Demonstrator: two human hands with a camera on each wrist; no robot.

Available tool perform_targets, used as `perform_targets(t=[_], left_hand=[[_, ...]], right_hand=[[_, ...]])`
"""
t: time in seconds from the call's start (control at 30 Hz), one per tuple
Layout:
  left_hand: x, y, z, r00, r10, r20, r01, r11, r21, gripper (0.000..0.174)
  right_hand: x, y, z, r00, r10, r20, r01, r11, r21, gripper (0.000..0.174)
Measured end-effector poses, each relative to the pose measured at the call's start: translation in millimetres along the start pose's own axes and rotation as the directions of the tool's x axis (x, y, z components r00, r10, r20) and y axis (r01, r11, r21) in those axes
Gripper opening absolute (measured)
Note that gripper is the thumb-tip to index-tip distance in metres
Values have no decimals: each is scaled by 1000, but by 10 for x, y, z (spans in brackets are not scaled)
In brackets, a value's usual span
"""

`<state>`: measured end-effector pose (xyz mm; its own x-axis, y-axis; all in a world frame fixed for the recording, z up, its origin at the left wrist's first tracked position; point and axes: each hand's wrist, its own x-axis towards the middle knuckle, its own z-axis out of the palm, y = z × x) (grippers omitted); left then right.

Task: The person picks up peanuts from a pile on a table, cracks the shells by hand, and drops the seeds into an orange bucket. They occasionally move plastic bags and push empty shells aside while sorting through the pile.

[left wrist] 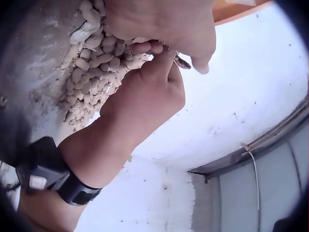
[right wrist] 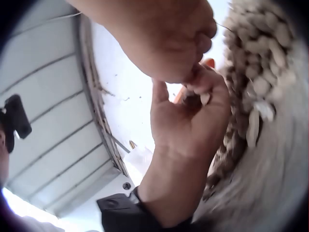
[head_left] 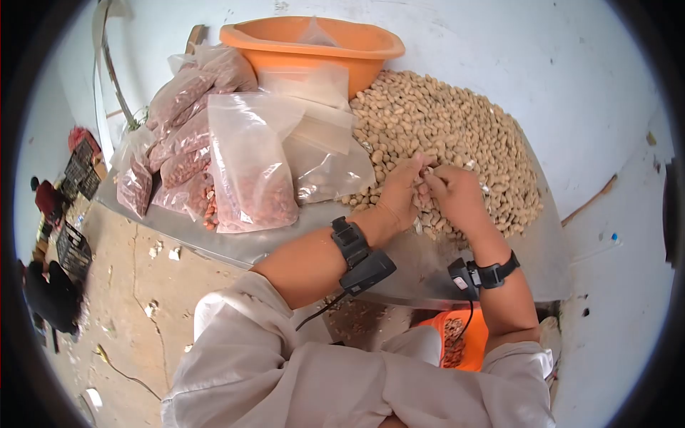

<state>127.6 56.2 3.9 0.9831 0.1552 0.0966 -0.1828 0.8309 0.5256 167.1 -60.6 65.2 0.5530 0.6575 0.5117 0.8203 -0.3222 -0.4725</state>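
Note:
Over the front of a heap of unshelled peanuts (head_left: 449, 121), my two hands meet at the fingertips. My left hand (head_left: 398, 194) curls its fingers around a peanut, part of whose shell (left wrist: 182, 63) shows beside the fingertips in the left wrist view. In the right wrist view, small pieces (right wrist: 205, 98) show in the curl of the left hand. My right hand (head_left: 460, 198) pinches at the same peanut with thumb and bent fingers. Most of the peanut is hidden by the fingers.
Clear plastic bags (head_left: 253, 164) of reddish shelled peanuts lie left on the metal table (head_left: 421, 267). An orange basin (head_left: 307, 50) stands behind, against the white wall (head_left: 492, 43). Below the table's front edge, an orange container (head_left: 474, 349) holds peanut pieces. Black crates (head_left: 73, 246) stand at far left.

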Motion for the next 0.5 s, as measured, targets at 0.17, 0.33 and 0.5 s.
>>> perform_targets(t=[0.17,0.33,0.5], left_hand=[[44,-33,-51,1000,27,-14,-27,1000,15,10],[0,-21,-28,1000,-13,18,15,994,-112,7],[37,53,-104,997,79,-18,-79,996,-45,8]], right_hand=[[560,-404,-392,893,234,384,-417,751,512,17],[1261,-1177,-165,868,84,489,-349,804,481,14],[1807,-1635,417,843,8,538,-289,851,439,17]])
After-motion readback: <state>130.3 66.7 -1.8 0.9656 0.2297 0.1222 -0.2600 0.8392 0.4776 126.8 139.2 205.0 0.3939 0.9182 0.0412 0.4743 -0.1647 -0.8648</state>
